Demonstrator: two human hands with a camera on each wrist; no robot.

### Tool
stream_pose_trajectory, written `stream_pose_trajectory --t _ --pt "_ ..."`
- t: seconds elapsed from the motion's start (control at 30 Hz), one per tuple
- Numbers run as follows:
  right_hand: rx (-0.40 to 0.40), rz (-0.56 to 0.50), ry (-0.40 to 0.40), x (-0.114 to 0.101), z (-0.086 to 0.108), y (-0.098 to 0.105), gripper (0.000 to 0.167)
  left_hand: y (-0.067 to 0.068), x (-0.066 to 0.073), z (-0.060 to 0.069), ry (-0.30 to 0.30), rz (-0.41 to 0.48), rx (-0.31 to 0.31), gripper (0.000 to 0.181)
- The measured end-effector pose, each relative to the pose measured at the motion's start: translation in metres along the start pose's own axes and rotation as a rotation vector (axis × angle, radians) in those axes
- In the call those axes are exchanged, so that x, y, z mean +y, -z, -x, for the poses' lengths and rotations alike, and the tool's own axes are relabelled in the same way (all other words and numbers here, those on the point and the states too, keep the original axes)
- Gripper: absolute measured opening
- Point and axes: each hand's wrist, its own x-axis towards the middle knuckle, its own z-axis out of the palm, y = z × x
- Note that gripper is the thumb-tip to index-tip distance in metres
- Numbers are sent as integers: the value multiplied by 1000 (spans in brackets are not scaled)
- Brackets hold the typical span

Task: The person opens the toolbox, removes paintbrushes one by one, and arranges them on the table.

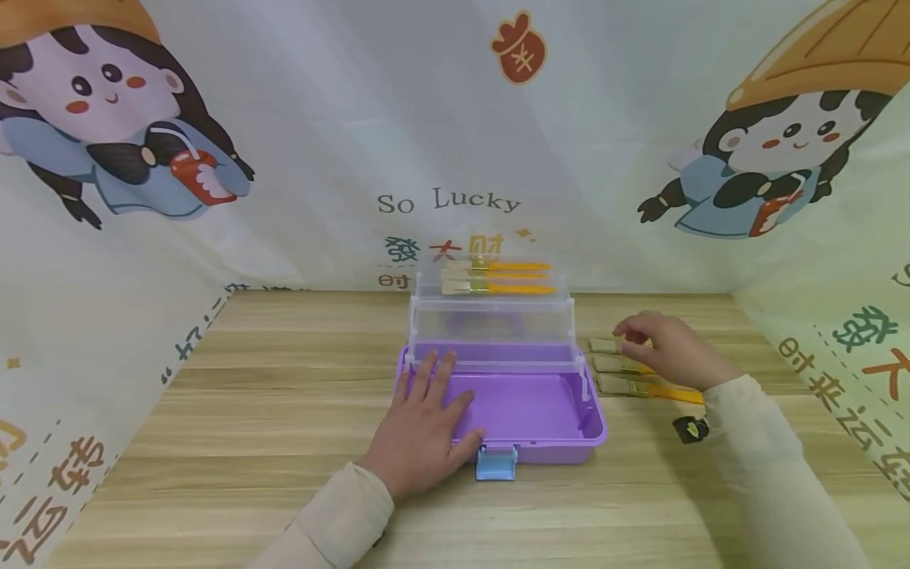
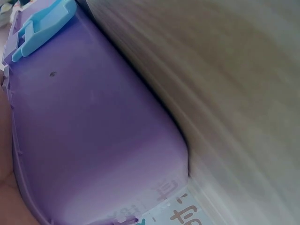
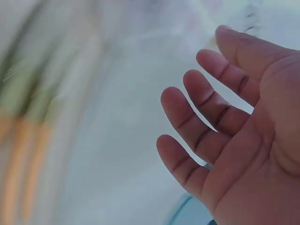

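An open purple box (image 1: 569,452) with a blue latch (image 1: 495,465) stands on the table. My left hand (image 1: 419,435) rests over its left front part, fingers spread, thumb near the latch. The left wrist view shows the box's purple wall (image 2: 93,122) close up, with part of the hand (image 2: 9,197) at the edge. Orange-handled brushes lie on the raised clear upper tray (image 1: 426,288). Right of the box lie three brushes, the nearest one (image 1: 633,386) in full view. Above them hovers my right hand (image 1: 668,352); its fingers (image 3: 206,136) are loosely bent and hold nothing.
A small black object (image 1: 690,429) lies on the wooden table (image 1: 284,411) beneath the right forearm. Printed cloth (image 1: 320,118) with cartoon figures and lettering hangs behind the table and along both sides.
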Motion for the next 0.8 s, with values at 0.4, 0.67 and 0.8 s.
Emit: stream_pose_trajectory --t 0.4,0.67,0.8 --pt "34 -22 85 -68 -80 2 30 -1 0 0 1 -5 -5 58" --pt "19 -30 107 -91 -120 -18 35 -2 0 0 -6 -7 2 58" --pt "-1 -22 110 -92 -134 -32 39 0 0 0 -5 -6 2 57"
